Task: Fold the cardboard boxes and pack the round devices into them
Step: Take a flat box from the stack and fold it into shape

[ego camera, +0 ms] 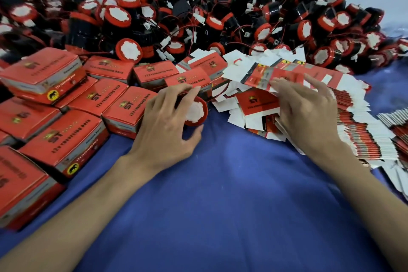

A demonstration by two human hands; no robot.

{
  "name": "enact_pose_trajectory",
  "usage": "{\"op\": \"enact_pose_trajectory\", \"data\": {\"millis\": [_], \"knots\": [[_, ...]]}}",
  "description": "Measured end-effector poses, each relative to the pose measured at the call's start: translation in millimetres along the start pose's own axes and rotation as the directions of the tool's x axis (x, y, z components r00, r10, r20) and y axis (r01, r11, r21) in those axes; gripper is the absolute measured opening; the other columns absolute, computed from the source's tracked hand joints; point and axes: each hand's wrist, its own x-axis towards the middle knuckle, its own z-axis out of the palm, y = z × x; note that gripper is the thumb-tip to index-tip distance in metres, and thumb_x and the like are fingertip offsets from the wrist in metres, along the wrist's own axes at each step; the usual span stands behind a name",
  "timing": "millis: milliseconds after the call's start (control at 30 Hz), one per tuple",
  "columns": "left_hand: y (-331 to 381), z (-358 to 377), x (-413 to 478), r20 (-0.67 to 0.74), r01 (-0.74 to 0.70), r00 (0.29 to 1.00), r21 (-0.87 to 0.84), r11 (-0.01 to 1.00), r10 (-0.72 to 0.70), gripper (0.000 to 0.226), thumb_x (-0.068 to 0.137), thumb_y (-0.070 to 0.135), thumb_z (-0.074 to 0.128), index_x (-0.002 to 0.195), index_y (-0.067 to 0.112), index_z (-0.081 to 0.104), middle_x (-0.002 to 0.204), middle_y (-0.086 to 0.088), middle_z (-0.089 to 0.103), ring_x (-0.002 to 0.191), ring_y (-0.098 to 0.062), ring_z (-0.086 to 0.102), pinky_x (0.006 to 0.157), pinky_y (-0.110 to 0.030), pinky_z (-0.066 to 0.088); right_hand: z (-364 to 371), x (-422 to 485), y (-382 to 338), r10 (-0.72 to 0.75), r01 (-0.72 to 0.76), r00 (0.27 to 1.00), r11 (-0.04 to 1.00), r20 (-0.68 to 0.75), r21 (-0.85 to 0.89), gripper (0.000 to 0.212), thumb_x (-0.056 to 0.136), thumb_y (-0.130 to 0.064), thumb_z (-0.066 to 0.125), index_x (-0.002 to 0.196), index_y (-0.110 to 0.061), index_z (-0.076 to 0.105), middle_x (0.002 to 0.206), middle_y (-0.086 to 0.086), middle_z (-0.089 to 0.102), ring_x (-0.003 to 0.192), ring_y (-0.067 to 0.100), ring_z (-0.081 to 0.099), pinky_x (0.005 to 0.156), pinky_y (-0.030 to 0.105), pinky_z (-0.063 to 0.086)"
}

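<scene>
**Left hand** (167,121): grip closed on one round device (196,111), fingers curled over it and thumb beneath. The device is low over the blue cloth (231,183) that covers the surface, just beside the folded boxes (72,137).

**Right hand** (309,112): grip open, fingers straight and spread. The fingertips rest on the top flat box (260,73) of a fanned heap of flat boxes (357,130).

**Step in hand (judged):** drawing one flat box to fold for the held device.

**Handling notes:**
- The sheets overlap closely, so slide only the top one free and check that a single sheet comes away.
- Square it into a sleeve and close the bottom flaps before the device goes in.
- Tuck any wire inside so the top flap shuts flat.
- Keep the left grip firm meanwhile, since a round body would likely roll on cloth.

**Stock:** pile of round devices (132,13) along the far side, with wires tangled among them.

**Not legible or not shown:**
- The right thumb is hidden under the hand, so no pinch can be confirmed.
- The held device's body and any wire are behind the left palm, and whether it touches the cloth cannot be told.
- The small print on the boxes is blurred.
- What the folded boxes contain cannot be seen.
- The pile and the folded boxes are cut off at the left edge.
- A second stack (395,121) is cut off at the right edge.
</scene>
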Motion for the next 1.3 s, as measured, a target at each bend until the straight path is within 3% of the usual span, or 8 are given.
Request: {"op": "enact_pose_trajectory", "data": {"millis": [200,333,433,567,667,933,1067,1300], "knots": [[27.5,-14.6,-4.5,-0.126,-0.052,0.992,-0.386,0.921,0.003,0.024,0.090,0.029,0.057,0.096,0.008,0.065,0.084,0.001,0.065,0.078,-0.012,0.061,0.074,-0.020,0.050,-13.5,5.3,-11.2,-0.112,0.187,0.898,0.972,-0.425,0.140,0.018,0.081,0.016,0.064,0.079,0.003,0.075,0.085,0.009,0.074,0.081,0.022,0.072,0.073,0.041,0.047],[42.1,-14.6,-7.0,0.182,0.307,0.934,-0.849,0.431,-0.308,0.053,0.088,0.048,0.051,0.120,0.006,0.054,0.109,-0.005,0.069,0.100,-0.018,0.068,0.090,-0.036,0.054,-24.6,5.4,-47.6,0.041,0.175,0.912,0.862,-0.409,0.476,0.030,0.087,0.017,0.049,0.082,-0.002,0.072,0.084,0.007,0.070,0.078,0.021,0.068,0.070,0.039,0.051],[41.2,-12.4,-5.0,0.186,0.263,0.930,-0.940,0.219,-0.318,0.073,0.089,0.046,0.057,0.134,-0.005,0.030,0.127,-0.022,0.055,0.104,-0.020,0.067,0.094,-0.032,0.052,-27.4,3.6,-68.0,0.341,-0.062,0.909,0.679,-0.240,0.731,0.033,0.089,0.005,0.050,0.080,-0.025,0.059,0.076,-0.012,0.062,0.078,-0.003,0.059,0.073,0.014,0.046],[34.9,-11.5,-0.7,0.134,0.261,0.911,-0.920,0.294,-0.391,0.046,0.093,0.024,0.060,0.130,0.006,0.039,0.116,-0.001,0.064,0.102,-0.008,0.066,0.085,-0.019,0.051,-22.6,8.3,-69.8,0.635,-0.417,0.728,0.110,0.259,0.902,0.022,0.094,-0.029,0.058,0.074,-0.025,0.049,0.063,-0.013,0.055,0.061,0.001,0.057,0.055,0.022,0.052],[29.1,-9.7,-1.8,0.082,0.257,0.915,-0.872,0.416,-0.394,0.022,0.088,0.024,0.061,0.110,0.021,0.059,0.102,0.020,0.071,0.099,0.001,0.065,0.079,-0.012,0.050,-12.1,5.2,-66.9,0.581,-0.590,0.622,-0.091,0.524,0.802,0.034,0.085,-0.042,0.060,0.077,-0.010,0.051,0.067,0.000,0.060,0.058,0.010,0.061,0.049,0.027,0.051],[18.4,-5.7,-2.0,0.092,0.400,0.848,-0.758,0.515,-0.522,0.042,0.085,0.041,0.066,0.082,0.000,0.062,0.080,0.005,0.072,0.075,-0.006,0.067,0.062,-0.029,0.054,-1.1,-8.6,-71.6,0.449,-0.608,0.772,0.316,0.449,0.729,0.059,0.088,-0.041,0.057,0.142,-0.022,0.043,0.120,-0.009,0.060,0.113,0.008,0.056,0.087,0.019,0.048],[20.4,-8.6,-2.6,0.163,0.434,0.843,-0.770,0.468,-0.513,0.030,0.088,0.044,0.049,0.088,0.019,0.065,0.083,0.017,0.073,0.080,-0.001,0.068,0.067,-0.017,0.052,-2.5,-10.4,-77.8,0.342,-0.592,0.795,0.253,0.502,0.765,0.053,0.090,-0.033,0.059,0.139,-0.025,0.042,0.119,-0.011,0.065,0.102,-0.002,0.062,0.082,0.012,0.047],[36.3,-20.3,-3.2,0.404,0.291,0.834,-0.900,-0.324,-0.375,0.060,0.085,0.067,0.045,0.115,0.022,0.069,0.118,-0.005,0.069,0.109,-0.024,0.066,0.082,-0.034,0.056,-0.9,-10.4,-76.2,0.283,-0.590,0.794,0.143,0.538,0.795,0.046,0.099,-0.004,0.045,0.125,-0.042,0.042,0.089,-0.028,0.066,0.069,-0.004,0.059,0.054,0.014,0.050]]}}
